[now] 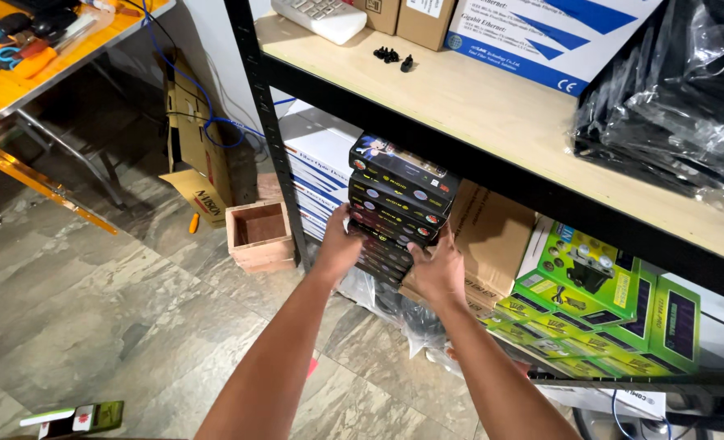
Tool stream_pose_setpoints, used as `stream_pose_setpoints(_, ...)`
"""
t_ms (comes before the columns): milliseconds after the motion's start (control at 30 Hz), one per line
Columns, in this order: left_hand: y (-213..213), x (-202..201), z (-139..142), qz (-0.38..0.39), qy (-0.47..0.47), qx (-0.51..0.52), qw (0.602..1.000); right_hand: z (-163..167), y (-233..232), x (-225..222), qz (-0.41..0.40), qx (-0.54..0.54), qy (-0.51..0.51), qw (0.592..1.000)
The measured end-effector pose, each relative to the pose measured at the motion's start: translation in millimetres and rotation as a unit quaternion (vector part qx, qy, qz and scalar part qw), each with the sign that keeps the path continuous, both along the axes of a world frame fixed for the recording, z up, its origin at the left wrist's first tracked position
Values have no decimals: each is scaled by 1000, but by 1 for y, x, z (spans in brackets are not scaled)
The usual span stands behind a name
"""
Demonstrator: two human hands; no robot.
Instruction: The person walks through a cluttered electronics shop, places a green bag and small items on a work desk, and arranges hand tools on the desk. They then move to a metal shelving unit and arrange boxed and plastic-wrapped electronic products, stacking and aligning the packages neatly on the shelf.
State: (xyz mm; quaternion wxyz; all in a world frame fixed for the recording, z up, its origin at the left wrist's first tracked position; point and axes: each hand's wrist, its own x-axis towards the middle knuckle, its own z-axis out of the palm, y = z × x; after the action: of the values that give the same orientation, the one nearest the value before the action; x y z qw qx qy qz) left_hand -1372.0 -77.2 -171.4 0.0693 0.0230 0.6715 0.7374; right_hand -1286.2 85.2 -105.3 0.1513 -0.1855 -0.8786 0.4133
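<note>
A stack of several flat dark boxes (401,195) with colourful printed edges sits at the front of the lower shelf of a black metal rack (257,90). My left hand (339,244) presses against the stack's left side near its bottom. My right hand (437,267) grips the stack's right lower edge. Both arms reach in from the bottom of the view. The lowest boxes are partly hidden behind my hands.
A brown cardboard box (492,236) and green boxes (598,301) sit right of the stack; white boxes (321,163) lie left. The upper wooden shelf (476,106) holds black bagged items (671,90). A small wooden crate (260,236) stands on the tiled floor; an orange table (44,57) is far left.
</note>
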Motion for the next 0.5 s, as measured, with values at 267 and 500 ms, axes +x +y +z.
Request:
stream_pose_setpoints(267, 17, -5, -23, 44, 33, -110, 992, 12, 4, -2, -17, 93, -37, 995)
stream_pose_setpoints(500, 14, -9, -39, 64, 111, -194, 973, -7, 7, -3, -9, 182, 101, 978)
